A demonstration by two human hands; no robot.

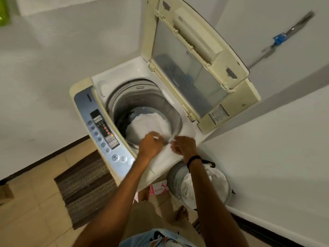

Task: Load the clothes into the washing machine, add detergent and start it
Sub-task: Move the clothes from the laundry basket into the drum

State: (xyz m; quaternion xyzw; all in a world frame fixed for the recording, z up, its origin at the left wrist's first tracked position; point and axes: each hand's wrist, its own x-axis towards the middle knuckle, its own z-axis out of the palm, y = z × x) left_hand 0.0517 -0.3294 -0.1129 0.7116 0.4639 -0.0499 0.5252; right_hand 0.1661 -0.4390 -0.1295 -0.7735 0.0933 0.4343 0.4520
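Two hands: left hand (150,145) and right hand (184,146) are both at the 6 o'clock edge of the drum (124,100), near each other but not touching.
Left hand fingers: curled tight, pinching a small white piece (156,138) at the tips; it is too blurred to name.
Right hand fingers: loosely curled and blurred; I cannot tell whether they hold anything. A black wristband (195,158) sits on that wrist.
Washing machine (121,73): a top loader in the room corner, seen from above.
Lid (187,68): folded up and back, standing at 1 o'clock from the drum.
Clothes: a white bundle (147,125) lies low in the drum, toward its 6 o'clock side and just beyond the hands.
Control panel (101,129): runs along the drum's 9 o'clock side, with small red and orange lights glowing.
Laundry basket (173,179): on the floor at 5 o'clock from the machine, against the wall, with more white laundry (219,182) inside.
Pink packet (160,188): on the floor between the machine's base and the basket; the print is unreadable.
Striped mat (85,184): on the tiles at 7 o'clock from the machine.
Blue fitting (279,39): on the wall at 2 o'clock, blurred.
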